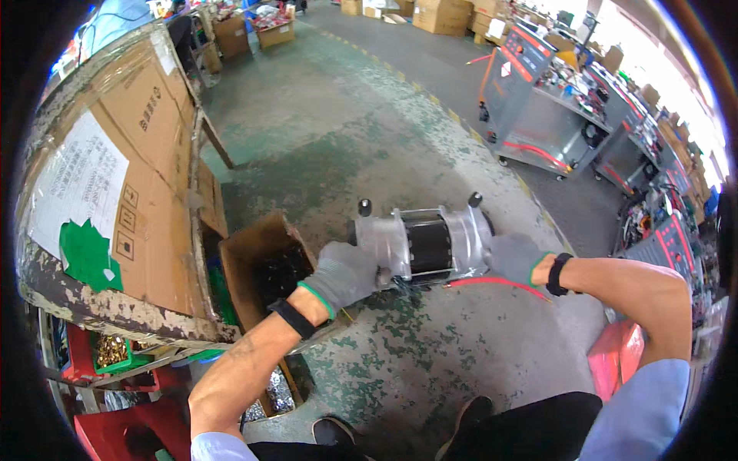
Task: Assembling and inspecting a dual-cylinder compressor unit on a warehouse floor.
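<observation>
Between my two hands is a silver metal cylinder, motor- or pump-like, with a black middle band, long tie bolts and two black-tipped posts on its far side. It lies crosswise and appears held up above the floor. My left hand, in a grey glove with a green cuff, is closed around its left end. Gripping the right end is my right hand, gloved alike; its fingertips are partly hidden by the cylinder. A red hose shows just below the cylinder, near my right wrist.
At my left stands a worn bench bearing a big cardboard box. An opened carton with dark parts sits beside it, and a green bin of brass-coloured parts lies below. Grey wheeled cabinets line the right; a red item is near my right elbow.
</observation>
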### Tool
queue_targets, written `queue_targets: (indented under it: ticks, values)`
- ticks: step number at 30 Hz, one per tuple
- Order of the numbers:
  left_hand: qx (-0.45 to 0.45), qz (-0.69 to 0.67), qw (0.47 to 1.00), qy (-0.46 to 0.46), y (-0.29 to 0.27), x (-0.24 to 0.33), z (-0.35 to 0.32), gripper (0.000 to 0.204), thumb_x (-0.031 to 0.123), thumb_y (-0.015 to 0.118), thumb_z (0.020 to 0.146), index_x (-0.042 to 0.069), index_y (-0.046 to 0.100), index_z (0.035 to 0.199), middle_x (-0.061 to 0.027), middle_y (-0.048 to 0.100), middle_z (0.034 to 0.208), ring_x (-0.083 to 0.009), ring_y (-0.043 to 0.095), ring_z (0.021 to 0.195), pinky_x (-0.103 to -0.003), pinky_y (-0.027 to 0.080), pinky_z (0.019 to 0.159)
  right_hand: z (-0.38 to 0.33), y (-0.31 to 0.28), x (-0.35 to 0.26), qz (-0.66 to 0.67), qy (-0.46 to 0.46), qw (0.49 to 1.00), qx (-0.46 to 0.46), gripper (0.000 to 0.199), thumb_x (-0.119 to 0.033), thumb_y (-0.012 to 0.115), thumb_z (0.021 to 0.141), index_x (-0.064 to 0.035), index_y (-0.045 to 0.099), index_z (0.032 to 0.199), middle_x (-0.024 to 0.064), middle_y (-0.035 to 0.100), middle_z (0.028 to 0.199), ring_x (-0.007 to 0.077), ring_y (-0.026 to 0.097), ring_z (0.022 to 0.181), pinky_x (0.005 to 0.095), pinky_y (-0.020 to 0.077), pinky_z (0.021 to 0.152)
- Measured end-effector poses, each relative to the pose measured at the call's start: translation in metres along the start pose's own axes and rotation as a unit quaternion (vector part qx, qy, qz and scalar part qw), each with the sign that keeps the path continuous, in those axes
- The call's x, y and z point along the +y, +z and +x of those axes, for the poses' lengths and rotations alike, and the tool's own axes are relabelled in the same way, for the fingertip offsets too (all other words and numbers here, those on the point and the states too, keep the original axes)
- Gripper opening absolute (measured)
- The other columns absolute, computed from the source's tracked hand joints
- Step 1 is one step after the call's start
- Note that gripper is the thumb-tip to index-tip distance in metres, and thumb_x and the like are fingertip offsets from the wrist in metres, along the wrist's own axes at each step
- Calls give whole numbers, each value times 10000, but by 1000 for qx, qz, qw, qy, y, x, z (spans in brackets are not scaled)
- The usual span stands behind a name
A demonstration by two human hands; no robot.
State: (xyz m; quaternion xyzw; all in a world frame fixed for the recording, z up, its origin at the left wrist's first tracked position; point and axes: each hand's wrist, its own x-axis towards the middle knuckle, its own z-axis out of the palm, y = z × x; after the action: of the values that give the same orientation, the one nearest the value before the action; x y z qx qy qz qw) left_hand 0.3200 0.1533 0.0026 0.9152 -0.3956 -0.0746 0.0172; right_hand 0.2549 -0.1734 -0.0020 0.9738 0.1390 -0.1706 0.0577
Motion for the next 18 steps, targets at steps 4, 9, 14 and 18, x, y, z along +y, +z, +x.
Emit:
queue_targets:
  ticks: [4, 9, 14, 18]
  values:
    - [-14, 7, 1000, 5, 2, 2, 5, 335, 406, 557, 839, 118, 712, 768, -111, 666, 669, -301, 679, 648, -432, 522, 577, -1, 11, 8, -55, -28, 998, 30, 377, -322, 504, 916, 2, 649, 788, 210, 644, 720, 381, 650, 672, 490, 503, 612]
    - [-9, 11, 993, -117, 3, 27, 1, 409, 460, 534, 869, 122, 716, 729, -115, 666, 661, -293, 680, 649, -428, 518, 574, -4, -12, 9, -84, -99, 986, 108, 424, -404, 545, 879, -31, 654, 710, 179, 647, 698, 341, 652, 651, 457, 499, 583]
    - [42, 15, 994, -97, 27, 21, 16, 432, 456, 503, 876, 115, 717, 721, -115, 658, 641, -285, 674, 615, -418, 511, 553, 18, 1, 38, -149, -170, 973, 48, 403, -405, 552, 858, -50, 655, 697, 141, 627, 622, 342, 621, 548, 455, 471, 512]
    - [-2, 44, 998, -35, 21, 12, 22, 402, 412, 496, 864, 111, 713, 707, -113, 659, 647, -290, 671, 614, -425, 511, 554, 15, 10, 32, -135, -119, 982, 60, 374, -363, 541, 856, -66, 653, 657, 131, 616, 589, 334, 606, 505, 449, 452, 482]
